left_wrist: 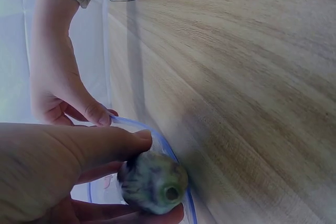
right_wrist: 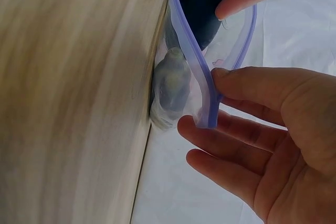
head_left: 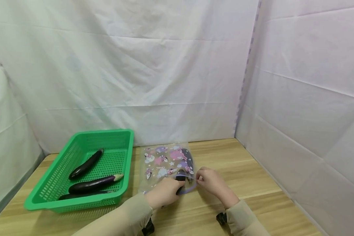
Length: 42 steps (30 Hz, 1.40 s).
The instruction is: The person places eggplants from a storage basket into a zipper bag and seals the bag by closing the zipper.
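A clear zip bag (head_left: 162,160) printed with pink and purple cartoon figures lies flat on the table, its purple-edged mouth parted toward me. My left hand (head_left: 164,190) grips a dark eggplant (head_left: 180,178) near its stem end (left_wrist: 155,182). The far end of that eggplant is inside the bag's mouth, as the right wrist view shows. With thumb and fingers, my right hand (head_left: 211,181) pinches the right corner of the zip edge (right_wrist: 209,106). Another eggplant (right_wrist: 172,80) lies inside the bag along its right side, seen through the plastic.
To the left stands a green perforated basket (head_left: 130,157). Three eggplants lie in it: one at the back (head_left: 87,165), one across the middle (head_left: 89,186), and one partly hidden by the front rim (head_left: 82,195). White sheeting (head_left: 165,72) hangs behind the wooden table (head_left: 236,160) and at its sides.
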### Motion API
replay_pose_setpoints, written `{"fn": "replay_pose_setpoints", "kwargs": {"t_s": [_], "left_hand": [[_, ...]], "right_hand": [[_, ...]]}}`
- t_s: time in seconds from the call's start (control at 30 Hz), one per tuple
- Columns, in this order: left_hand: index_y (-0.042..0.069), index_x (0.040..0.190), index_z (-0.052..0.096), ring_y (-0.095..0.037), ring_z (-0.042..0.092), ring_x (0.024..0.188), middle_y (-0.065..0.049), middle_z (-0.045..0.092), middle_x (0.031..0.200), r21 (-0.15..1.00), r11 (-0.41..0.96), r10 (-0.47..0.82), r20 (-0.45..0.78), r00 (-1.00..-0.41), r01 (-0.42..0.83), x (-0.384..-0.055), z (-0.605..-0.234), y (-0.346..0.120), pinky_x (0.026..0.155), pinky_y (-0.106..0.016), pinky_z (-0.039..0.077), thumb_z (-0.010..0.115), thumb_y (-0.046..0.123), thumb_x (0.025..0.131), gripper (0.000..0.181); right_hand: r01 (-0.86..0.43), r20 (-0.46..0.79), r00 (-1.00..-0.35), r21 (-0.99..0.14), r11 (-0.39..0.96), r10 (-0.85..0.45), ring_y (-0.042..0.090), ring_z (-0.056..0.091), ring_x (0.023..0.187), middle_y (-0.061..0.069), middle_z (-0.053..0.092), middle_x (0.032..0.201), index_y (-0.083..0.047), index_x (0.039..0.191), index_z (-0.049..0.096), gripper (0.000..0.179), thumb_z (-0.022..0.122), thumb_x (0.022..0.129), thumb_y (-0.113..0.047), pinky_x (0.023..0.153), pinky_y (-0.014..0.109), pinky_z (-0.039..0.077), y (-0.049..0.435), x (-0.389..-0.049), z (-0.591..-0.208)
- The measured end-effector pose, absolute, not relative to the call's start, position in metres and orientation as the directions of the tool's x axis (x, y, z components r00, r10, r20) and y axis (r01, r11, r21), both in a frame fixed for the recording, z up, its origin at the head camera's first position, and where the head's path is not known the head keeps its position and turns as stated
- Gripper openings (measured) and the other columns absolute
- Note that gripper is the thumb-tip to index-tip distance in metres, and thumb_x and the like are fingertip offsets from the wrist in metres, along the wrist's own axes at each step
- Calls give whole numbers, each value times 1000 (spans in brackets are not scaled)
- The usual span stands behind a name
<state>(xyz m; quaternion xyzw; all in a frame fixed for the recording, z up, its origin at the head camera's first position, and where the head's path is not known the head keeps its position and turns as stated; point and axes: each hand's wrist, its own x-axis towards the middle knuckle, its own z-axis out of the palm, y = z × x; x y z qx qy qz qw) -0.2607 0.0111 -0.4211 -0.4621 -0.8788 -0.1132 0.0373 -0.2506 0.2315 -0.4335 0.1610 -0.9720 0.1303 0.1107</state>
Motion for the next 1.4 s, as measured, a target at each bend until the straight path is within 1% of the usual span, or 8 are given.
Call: {"fn": "replay_pose_setpoints", "kwargs": {"t_s": [0.2,0.3,0.53,0.63,0.77,0.9,1.27,1.4], "left_hand": [[11,113,69,-13,60,73,0,67,79,183,567,795,134,-592,803,-258,-422,17,59,-26,46,80,10,66,48],[11,108,69,-15,61,72,0,65,76,183,564,797,135,-589,805,-260,-424,17,58,-26,45,80,10,66,44],[12,93,65,-11,52,63,4,56,67,184,548,806,144,-574,816,-266,-425,17,55,-26,40,77,5,67,29],[13,90,64,-10,52,63,5,55,66,173,545,809,149,-568,821,-267,-427,18,55,-26,41,77,6,67,27],[12,89,64,-11,52,62,5,55,65,171,551,804,154,-574,817,-267,-427,19,55,-26,41,78,6,68,26],[11,88,63,-11,49,59,6,51,62,185,561,797,144,-587,807,-265,-423,19,53,-27,40,77,6,71,23],[10,92,64,-11,46,57,5,48,61,191,601,770,120,-627,776,-267,-424,22,53,-27,39,75,8,75,21],[8,101,66,-12,48,58,4,51,62,197,614,762,103,-639,764,-266,-423,23,54,-28,41,74,8,76,26]], "right_hand": [[-323,238,-933,-230,918,-269,10,57,69,-4,61,86,-15,78,68,9,75,81,-10,61,28,49,235,-248,-433],[-331,238,-931,-234,914,-277,10,58,69,-4,61,86,-15,78,68,9,75,81,-10,62,28,49,235,-249,-432],[-335,243,-931,-281,899,-272,14,60,70,-2,61,84,-12,78,68,9,75,80,-6,63,29,51,234,-250,-435],[-330,233,-935,-289,899,-268,17,62,71,-2,60,83,-11,78,68,9,74,80,-4,63,29,51,234,-249,-436],[-338,232,-933,-297,893,-276,16,61,71,-2,61,84,-10,79,69,8,74,80,-4,63,29,51,234,-250,-436],[-332,230,-935,-308,892,-269,15,61,70,-2,60,83,-10,78,68,9,74,80,-4,63,28,51,232,-250,-434],[-336,226,-934,-292,896,-276,14,61,71,-3,60,83,-12,78,68,9,74,81,-6,64,29,51,232,-251,-434],[-328,221,-937,-289,899,-270,14,61,71,-3,61,83,-13,78,68,10,74,81,-6,64,29,51,232,-252,-435]]}}
